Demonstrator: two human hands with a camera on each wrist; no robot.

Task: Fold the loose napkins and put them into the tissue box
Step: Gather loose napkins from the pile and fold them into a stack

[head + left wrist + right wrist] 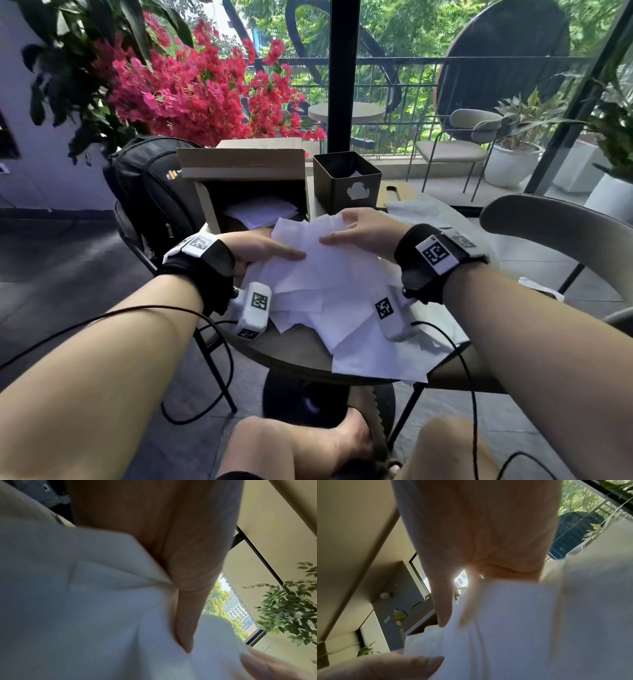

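While loose white napkins [346, 322] lie heaped on the round tabletop [301, 356] nearest the person, both hands lift one napkin [308, 240] above the pile. Left hand [260, 250] grips its left edge, thumb on top and fingers curled beneath; right hand [363, 233] pinches the right edge between thumb and fingers. Beyond them stands an open cardboard box [246, 181] with folded napkins inside, and just right of it the dark square tissue box [346, 181]. A black backpack [150, 185] sits on a chair behind.
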